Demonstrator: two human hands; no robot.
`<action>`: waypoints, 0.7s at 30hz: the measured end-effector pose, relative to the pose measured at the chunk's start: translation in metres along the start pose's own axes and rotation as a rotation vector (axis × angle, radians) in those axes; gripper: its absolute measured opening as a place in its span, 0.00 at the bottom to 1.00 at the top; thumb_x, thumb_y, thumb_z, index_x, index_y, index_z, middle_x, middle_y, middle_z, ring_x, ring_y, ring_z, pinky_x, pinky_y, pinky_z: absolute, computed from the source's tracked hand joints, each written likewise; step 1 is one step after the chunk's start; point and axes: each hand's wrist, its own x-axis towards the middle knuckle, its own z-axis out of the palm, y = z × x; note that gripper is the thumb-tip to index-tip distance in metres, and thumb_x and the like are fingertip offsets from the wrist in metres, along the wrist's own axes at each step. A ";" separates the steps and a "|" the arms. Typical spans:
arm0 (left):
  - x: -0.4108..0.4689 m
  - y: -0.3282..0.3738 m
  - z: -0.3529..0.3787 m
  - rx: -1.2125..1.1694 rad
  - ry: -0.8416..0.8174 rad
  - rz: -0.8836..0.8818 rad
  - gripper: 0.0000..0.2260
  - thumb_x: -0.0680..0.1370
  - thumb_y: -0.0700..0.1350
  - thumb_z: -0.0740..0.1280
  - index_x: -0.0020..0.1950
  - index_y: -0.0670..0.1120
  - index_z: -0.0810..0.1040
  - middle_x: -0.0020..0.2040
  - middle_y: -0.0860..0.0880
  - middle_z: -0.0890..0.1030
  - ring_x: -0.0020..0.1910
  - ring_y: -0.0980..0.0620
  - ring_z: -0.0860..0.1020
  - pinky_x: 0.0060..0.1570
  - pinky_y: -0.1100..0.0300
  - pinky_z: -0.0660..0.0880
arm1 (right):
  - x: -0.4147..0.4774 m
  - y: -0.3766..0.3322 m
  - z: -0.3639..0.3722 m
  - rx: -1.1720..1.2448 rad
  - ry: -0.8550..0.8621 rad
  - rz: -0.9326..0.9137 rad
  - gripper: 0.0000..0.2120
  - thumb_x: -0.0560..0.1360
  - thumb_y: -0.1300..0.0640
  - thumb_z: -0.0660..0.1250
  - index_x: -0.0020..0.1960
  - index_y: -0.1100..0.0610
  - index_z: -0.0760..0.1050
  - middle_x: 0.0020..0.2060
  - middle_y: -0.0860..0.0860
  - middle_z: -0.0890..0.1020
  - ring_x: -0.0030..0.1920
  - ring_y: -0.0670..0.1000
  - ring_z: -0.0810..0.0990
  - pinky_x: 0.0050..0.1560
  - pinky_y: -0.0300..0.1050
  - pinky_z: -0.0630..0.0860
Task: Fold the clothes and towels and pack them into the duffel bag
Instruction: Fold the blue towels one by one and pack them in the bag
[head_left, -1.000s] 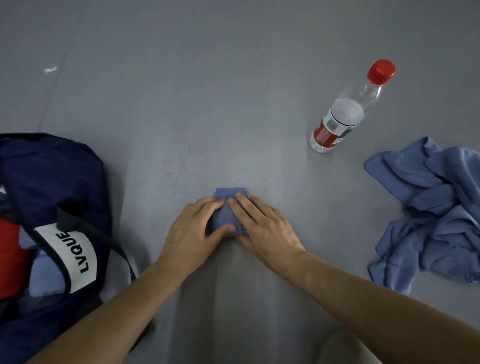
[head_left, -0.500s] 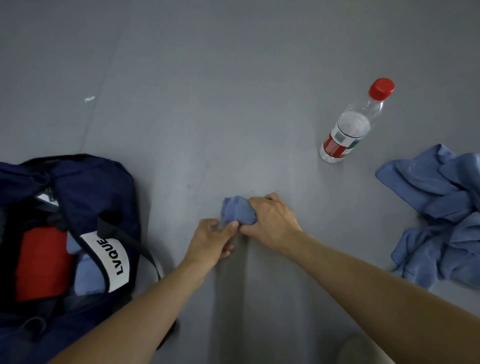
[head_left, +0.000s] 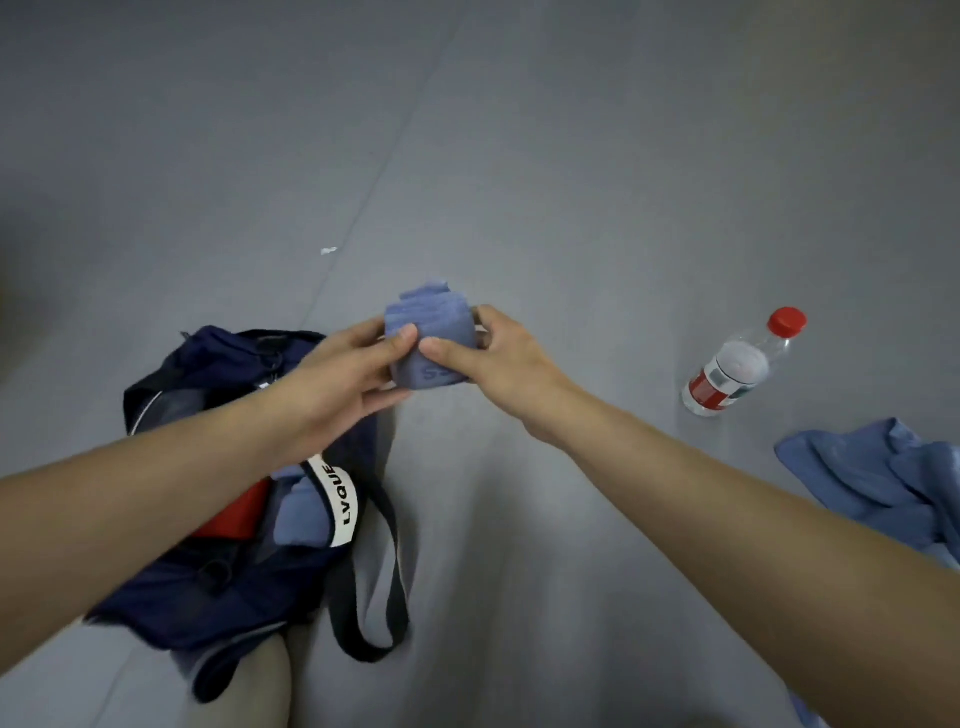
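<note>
Hands are meeting above the floor: left hand (head_left: 337, 382) and right hand (head_left: 506, 358) both pinching a folded blue cloth (head_left: 431, 340), arms outstretched, duffel bag (head_left: 249, 519) lying open near-left.

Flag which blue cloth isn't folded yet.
The crumpled cloth on the floor at far right, near the bottle. The held cloth is a tight bundle between left hand and right hand; the packed cloth in the bag looks folded.
</note>
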 end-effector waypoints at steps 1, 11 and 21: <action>-0.012 0.003 -0.017 -0.027 0.026 0.044 0.18 0.81 0.52 0.65 0.70 0.50 0.76 0.65 0.50 0.82 0.65 0.51 0.79 0.66 0.50 0.72 | 0.004 -0.014 0.017 0.033 -0.037 -0.010 0.20 0.73 0.49 0.76 0.60 0.56 0.76 0.50 0.51 0.85 0.47 0.44 0.84 0.45 0.38 0.79; -0.080 -0.071 -0.155 -0.256 0.451 0.075 0.15 0.83 0.47 0.64 0.70 0.50 0.76 0.63 0.48 0.82 0.63 0.49 0.81 0.61 0.50 0.77 | 0.034 0.013 0.212 -0.288 -0.120 0.002 0.22 0.77 0.33 0.60 0.57 0.47 0.82 0.59 0.47 0.82 0.63 0.50 0.77 0.64 0.49 0.73; -0.074 -0.158 -0.166 -0.090 0.609 -0.080 0.18 0.81 0.43 0.68 0.71 0.50 0.74 0.59 0.51 0.83 0.51 0.60 0.83 0.44 0.67 0.80 | 0.006 0.140 0.221 -1.023 -0.196 -0.125 0.31 0.81 0.57 0.58 0.80 0.39 0.53 0.81 0.52 0.39 0.80 0.61 0.47 0.78 0.55 0.53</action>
